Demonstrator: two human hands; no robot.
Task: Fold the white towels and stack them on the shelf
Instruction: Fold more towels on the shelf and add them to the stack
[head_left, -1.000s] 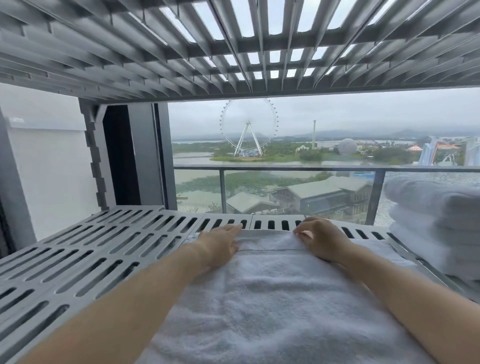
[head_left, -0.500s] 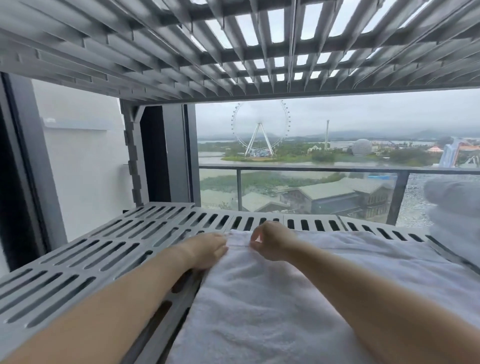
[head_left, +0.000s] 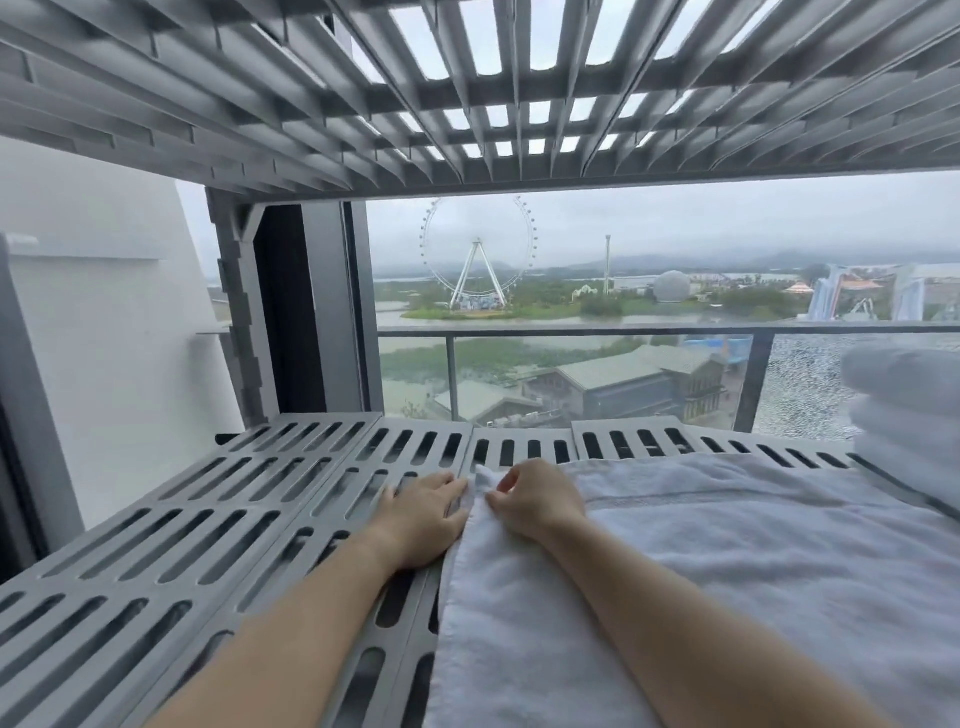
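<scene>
A white towel (head_left: 727, 571) lies spread over the right half of the grey slotted shelf (head_left: 171, 561). My right hand (head_left: 535, 499) rests on the towel at its far left corner, and its curled fingers pinch that corner. My left hand (head_left: 423, 514) lies flat on the bare shelf with its fingers straight, touching the towel's left edge. A stack of folded white towels (head_left: 909, 410) stands at the far right edge of the shelf, cut off by the frame.
Another slotted shelf (head_left: 467, 88) hangs close overhead. A grey upright post (head_left: 234, 312) and a white wall (head_left: 104, 332) stand to the left. Behind the shelf a window looks onto a balcony railing (head_left: 623, 330). The shelf's left half is bare.
Both hands have moved from the towel's far edge to its left corner. My left hand has slid off the towel onto the bare shelf. My view has turned left.
</scene>
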